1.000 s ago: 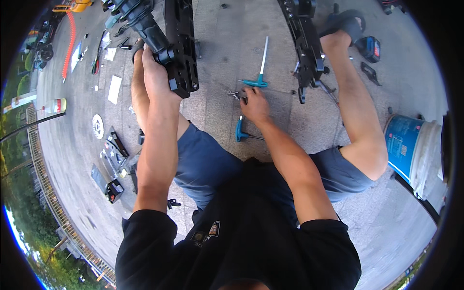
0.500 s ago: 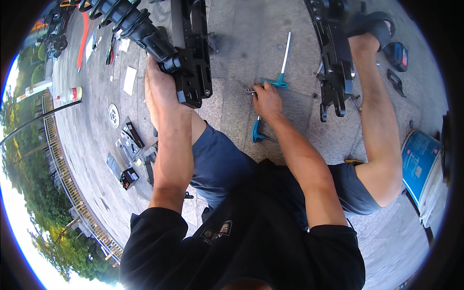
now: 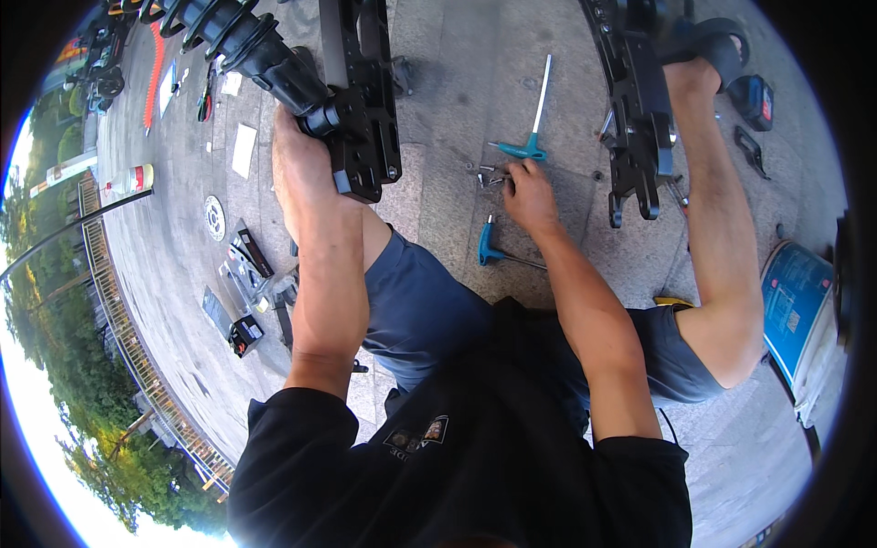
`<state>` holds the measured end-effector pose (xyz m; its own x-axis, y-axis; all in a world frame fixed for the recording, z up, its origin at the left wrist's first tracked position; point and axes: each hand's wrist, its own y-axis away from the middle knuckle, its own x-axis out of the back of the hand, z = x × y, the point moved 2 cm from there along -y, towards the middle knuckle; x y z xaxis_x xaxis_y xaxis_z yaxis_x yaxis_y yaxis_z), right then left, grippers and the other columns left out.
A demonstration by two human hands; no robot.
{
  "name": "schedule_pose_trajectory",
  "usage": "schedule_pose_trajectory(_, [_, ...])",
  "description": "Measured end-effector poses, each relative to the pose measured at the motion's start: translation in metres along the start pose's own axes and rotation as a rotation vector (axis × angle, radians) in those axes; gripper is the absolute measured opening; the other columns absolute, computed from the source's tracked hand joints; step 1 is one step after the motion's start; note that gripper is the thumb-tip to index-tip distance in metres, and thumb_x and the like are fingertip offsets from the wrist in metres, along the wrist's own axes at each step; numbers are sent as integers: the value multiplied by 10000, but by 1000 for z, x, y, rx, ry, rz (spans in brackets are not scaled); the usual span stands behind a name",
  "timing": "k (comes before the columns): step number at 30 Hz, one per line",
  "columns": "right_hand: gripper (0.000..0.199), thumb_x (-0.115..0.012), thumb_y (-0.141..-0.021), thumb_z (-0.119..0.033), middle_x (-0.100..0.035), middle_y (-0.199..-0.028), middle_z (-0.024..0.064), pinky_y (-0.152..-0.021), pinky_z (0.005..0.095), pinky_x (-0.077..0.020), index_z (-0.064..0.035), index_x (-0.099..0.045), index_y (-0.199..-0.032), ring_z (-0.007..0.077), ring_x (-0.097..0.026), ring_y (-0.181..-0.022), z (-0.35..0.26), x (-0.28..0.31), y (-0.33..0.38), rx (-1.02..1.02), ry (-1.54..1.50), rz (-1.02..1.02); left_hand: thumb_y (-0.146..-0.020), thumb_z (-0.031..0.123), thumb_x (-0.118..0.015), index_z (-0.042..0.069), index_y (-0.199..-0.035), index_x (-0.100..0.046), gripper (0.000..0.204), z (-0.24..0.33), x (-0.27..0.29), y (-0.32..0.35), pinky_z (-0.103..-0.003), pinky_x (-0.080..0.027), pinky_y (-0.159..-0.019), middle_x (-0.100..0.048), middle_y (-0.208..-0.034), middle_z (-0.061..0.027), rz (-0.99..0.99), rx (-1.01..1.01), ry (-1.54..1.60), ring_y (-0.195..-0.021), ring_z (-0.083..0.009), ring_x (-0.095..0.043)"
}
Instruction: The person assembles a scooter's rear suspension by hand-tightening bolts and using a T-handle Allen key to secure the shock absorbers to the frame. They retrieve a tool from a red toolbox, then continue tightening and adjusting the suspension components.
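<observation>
My left hand (image 3: 301,169) grips a black metal bracket assembly (image 3: 361,100) with a ribbed black part (image 3: 242,41) attached, held up over my left knee. My right hand (image 3: 530,196) reaches down to the stone pavement, fingers pinched on small metal screws (image 3: 489,173). Just beyond them lies a teal-handled T hex key (image 3: 530,128). A second teal-handled hex key (image 3: 498,254) lies beside my right wrist. Another black metal frame piece (image 3: 635,110) stands to the right, against my right leg.
My right foot in a dark sandal (image 3: 713,50) rests beside a blue battery pack (image 3: 754,100). A white and blue bucket (image 3: 804,320) stands at right. Black parts and tools (image 3: 242,292) lie on the pavement at left, with a spray can (image 3: 128,178) and a railing (image 3: 119,338) beyond.
My view has shifted closer and down. My right hand stays at the small screws, while my left hand keeps hold of the black bracket assembly.
</observation>
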<state>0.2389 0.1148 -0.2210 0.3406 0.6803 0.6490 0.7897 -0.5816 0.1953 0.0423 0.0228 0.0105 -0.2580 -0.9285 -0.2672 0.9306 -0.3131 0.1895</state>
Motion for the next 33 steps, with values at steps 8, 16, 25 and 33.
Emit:
schedule_pose_trajectory(8, [282,-661,-770,-93,-510,-1054,153,-868,439,-460,-53,-602,-1043,358,-501,-1052,-2,-1,5,139,88,16,-954,322,-388,-13,-1170,-524,422,-2,0,-2,-349,-548,-749,-611,-897,-90,29,35,109,-813,-226,-624])
schedule_pose_trajectory(16, [213,-639,-775,-102,-521,-1057,151,-842,447,-473,-41,-579,-970,350,-517,-1052,-11,5,-2,-53,-12,-132,-952,312,-404,5,-1087,-552,367,-1,-7,1,-356,-551,-738,-618,-872,-92,-64,71,225,-793,-233,-626])
schedule_pose_trajectory(25, [312,-655,-795,-152,-525,-1082,112,-888,427,-472,-113,-617,-1103,320,-503,-1107,-28,2,-4,144,148,-136,-958,337,-385,-4,-1102,-550,406,-6,5,-7,-345,-540,-727,-611,-859,-78,26,39,120,-782,-213,-618])
schedule_pose_trajectory(33, [277,-644,-786,-121,-591,-1074,152,-956,415,-438,-71,-621,-1057,358,-509,-1138,-32,-14,-16,139,213,-170,-960,338,-382,-18,-1143,-536,428,-7,6,-10,-352,-548,-710,-602,-853,-78,61,7,110,-744,-221,-618])
